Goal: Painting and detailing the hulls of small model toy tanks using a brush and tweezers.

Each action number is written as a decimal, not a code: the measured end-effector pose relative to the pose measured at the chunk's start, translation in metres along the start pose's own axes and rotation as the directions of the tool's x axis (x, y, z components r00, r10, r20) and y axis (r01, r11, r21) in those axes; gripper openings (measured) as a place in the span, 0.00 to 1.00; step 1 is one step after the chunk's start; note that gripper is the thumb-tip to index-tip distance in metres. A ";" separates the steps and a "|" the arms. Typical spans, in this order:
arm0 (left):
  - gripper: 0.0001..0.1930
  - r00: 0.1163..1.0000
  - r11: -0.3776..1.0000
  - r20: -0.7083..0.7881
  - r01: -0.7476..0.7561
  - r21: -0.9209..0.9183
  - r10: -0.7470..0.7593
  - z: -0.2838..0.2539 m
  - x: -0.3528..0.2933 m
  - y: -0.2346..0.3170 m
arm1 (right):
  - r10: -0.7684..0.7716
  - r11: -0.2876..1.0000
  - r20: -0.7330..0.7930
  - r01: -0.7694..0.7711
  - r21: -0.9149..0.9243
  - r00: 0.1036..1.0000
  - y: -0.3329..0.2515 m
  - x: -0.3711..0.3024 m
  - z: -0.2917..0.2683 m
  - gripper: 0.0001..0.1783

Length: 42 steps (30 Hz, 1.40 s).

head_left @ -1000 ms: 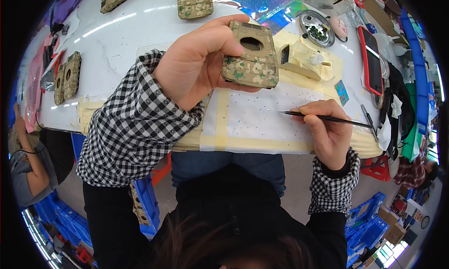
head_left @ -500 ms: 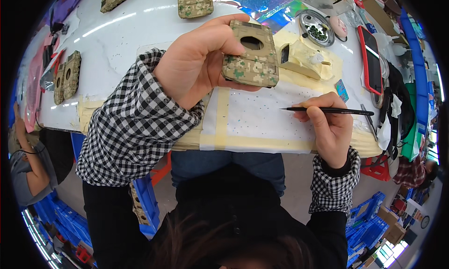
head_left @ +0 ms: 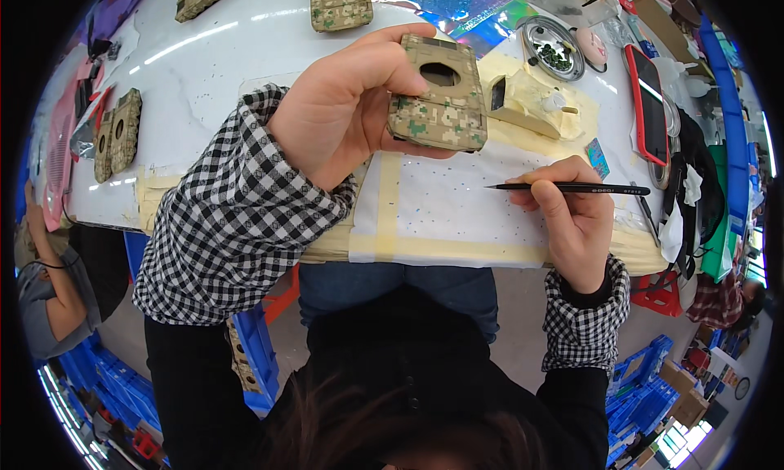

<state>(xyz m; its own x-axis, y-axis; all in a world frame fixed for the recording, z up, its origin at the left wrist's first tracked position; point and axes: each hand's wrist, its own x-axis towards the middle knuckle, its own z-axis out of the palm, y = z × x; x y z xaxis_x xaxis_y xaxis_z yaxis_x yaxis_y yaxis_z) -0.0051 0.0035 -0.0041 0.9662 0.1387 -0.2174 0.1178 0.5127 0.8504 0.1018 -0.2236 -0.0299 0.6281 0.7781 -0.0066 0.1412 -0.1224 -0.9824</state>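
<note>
My left hand (head_left: 359, 102) grips a camouflage-patterned model tank hull (head_left: 441, 111), a flat boxy piece with a round dark hole, tilted above the table. Its thumb lies on the top face; the other fingers are mostly hidden behind. Pinched in my right hand (head_left: 572, 213) is a thin black paintbrush (head_left: 584, 187), its fine tip pointing left over a white paper sheet (head_left: 457, 225). Small coloured specks dot that sheet, which is edged with yellow tape. The brush tip is apart from the hull.
Beyond the sheet sits a tape-covered block (head_left: 527, 106) with a small white cap. A round dish (head_left: 553, 52) holds dark green bits. A red-cased phone (head_left: 648, 102) lies to the right. More camouflage hulls (head_left: 341, 8) stand farther back. Another person's arm (head_left: 57, 282) shows at far left.
My right hand and the paintbrush have shifted very slightly left and up. My left hand and the hull have stayed in place.
</note>
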 end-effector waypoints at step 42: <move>0.37 0.999 0.995 -0.008 0.043 -0.086 -0.044 0.004 -0.002 0.000 | -0.457 0.883 -0.029 0.457 0.105 0.889 -0.032 0.032 0.029 0.06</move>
<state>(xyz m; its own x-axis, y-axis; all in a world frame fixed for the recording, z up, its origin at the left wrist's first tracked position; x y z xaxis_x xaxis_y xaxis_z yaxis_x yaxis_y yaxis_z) -0.0065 0.0003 -0.0016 0.9583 0.1224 -0.2581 0.1392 0.5889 0.7961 0.0955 -0.1766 -0.0038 0.5159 0.7300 0.4483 0.3316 0.3124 -0.8902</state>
